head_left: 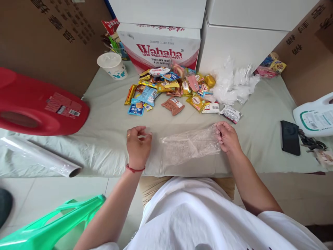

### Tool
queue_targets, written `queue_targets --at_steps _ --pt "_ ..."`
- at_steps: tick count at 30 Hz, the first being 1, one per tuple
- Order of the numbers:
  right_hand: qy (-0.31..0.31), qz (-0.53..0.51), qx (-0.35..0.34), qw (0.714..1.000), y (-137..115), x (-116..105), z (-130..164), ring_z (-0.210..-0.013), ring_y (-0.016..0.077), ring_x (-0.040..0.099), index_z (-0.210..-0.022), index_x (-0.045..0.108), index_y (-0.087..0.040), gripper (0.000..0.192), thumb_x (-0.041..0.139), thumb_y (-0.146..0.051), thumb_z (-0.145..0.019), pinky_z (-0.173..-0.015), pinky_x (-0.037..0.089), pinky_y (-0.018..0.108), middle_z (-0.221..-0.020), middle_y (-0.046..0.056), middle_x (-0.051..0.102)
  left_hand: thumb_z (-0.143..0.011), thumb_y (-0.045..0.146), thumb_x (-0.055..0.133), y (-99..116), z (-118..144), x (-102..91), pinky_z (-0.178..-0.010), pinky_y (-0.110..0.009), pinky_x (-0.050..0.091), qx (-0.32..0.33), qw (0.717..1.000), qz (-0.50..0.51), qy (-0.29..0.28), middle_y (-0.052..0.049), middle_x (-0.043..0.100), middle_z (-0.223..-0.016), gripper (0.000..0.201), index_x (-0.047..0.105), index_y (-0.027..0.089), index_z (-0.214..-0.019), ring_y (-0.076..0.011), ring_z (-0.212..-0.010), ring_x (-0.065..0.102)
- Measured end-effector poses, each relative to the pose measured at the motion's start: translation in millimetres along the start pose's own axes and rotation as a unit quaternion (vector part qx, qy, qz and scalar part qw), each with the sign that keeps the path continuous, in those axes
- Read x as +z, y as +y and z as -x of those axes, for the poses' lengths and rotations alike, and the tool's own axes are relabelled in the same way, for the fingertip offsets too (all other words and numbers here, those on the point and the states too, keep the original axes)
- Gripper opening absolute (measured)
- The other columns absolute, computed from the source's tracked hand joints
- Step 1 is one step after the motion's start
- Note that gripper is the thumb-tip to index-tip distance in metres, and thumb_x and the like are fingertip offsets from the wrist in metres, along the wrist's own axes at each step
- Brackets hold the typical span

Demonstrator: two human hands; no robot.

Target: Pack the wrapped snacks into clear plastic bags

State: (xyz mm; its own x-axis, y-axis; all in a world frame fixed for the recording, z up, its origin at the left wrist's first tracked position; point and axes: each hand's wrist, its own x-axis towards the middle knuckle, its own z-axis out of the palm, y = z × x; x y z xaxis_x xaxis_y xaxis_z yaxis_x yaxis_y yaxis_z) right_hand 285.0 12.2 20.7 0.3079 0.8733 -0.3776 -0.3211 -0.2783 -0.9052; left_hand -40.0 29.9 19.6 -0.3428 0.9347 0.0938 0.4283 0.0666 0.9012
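Observation:
A clear, flat plastic bag [191,144] stretches across the near middle of the cloth-covered table. My right hand [228,136] pinches its right end between thumb and fingers. To the left of the bag, apart from it, is my left hand [139,142]; its fingers are loosely curled, the thumb stands off from them, and I see nothing in it. Beyond both hands lies a pile of small wrapped snacks [169,83]. A brown snack packet [173,105] and a silvery-white packet [231,114] lie at its near side. Crumpled clear plastic bags [231,83] sit at the pile's right.
A red jug [41,104] and a roll of plastic film [41,156] lie at left. At the back stand a paper cup [112,66] and a Wahaha carton [161,45]. On the right are a phone [290,138], keys [310,140] and a white jug [314,116].

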Motion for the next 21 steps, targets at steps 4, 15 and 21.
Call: queue_targets --at_steps 4,15,21 --pt "0.023 -0.037 0.003 0.999 -4 18 11 -0.038 0.0035 0.038 -0.083 0.056 -0.023 0.042 0.087 -0.047 -0.068 -0.030 0.023 0.014 -0.060 -0.009 0.051 -0.091 0.035 0.069 34 65 27.4 -0.080 -0.037 0.055 0.254 0.967 -0.001 -0.018 -0.007 0.062 -0.101 0.016 0.063 0.024 -0.102 -0.0210 -0.091 0.062" --pt "0.038 0.026 -0.099 0.994 -25 23 27 -0.038 0.0046 0.041 -0.082 0.057 -0.023 0.040 0.083 -0.054 -0.079 -0.030 0.024 0.017 -0.061 -0.008 0.052 -0.104 0.046 0.051 47 98 98.7 -0.094 -0.041 0.050 0.158 0.956 0.145 -0.203 -0.006 0.066 -0.091 0.027 0.063 0.026 -0.091 -0.0232 -0.097 0.063" --pt "-0.125 0.192 -0.086 0.970 -48 0 17 -0.037 0.0068 0.039 -0.079 0.070 -0.020 0.033 0.089 -0.047 -0.074 -0.033 0.027 0.020 -0.051 -0.007 0.051 -0.103 0.057 0.052 50 69 82.5 -0.071 -0.028 0.052 -0.006 0.946 0.286 -0.154 0.002 0.060 -0.080 0.036 0.052 0.024 -0.089 -0.0126 -0.069 0.063"
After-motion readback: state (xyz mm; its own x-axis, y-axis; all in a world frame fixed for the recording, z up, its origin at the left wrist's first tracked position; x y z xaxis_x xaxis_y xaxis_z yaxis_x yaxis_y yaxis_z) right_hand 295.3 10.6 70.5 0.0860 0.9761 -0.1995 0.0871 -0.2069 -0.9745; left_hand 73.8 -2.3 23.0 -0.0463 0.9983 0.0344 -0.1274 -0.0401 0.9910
